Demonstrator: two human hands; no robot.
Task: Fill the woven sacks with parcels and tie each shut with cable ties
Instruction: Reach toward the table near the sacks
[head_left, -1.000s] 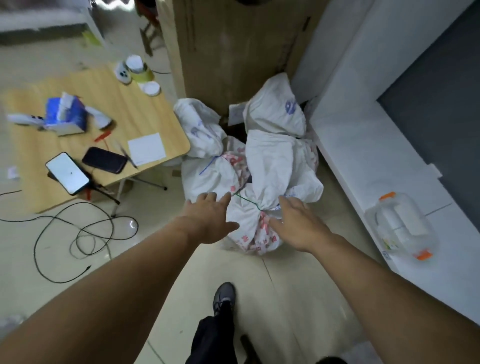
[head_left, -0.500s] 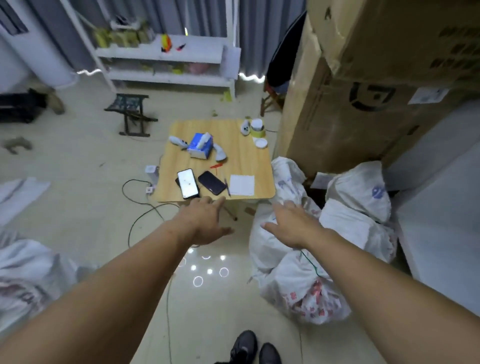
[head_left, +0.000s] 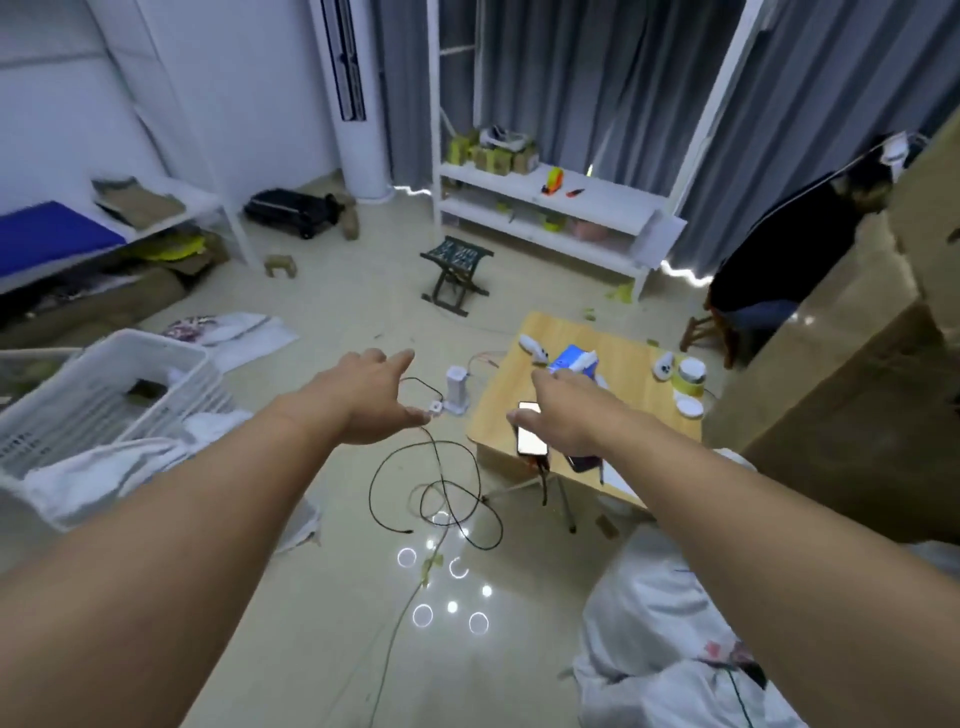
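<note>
Sacks (head_left: 670, 639) lie below right grip (head_left: 558, 415); both grips, left (head_left: 369, 397), spread, empty.

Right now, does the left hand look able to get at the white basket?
Probably yes: the left hand is open and empty, and nothing visibly stands between it and the white basket to its left.

Both forearms are bare, sleeveless to the frame edge, with no gloves or jewellery.

sack (head_left: 654, 639) cropped, phone (head_left: 531, 436) partly hidden
</note>
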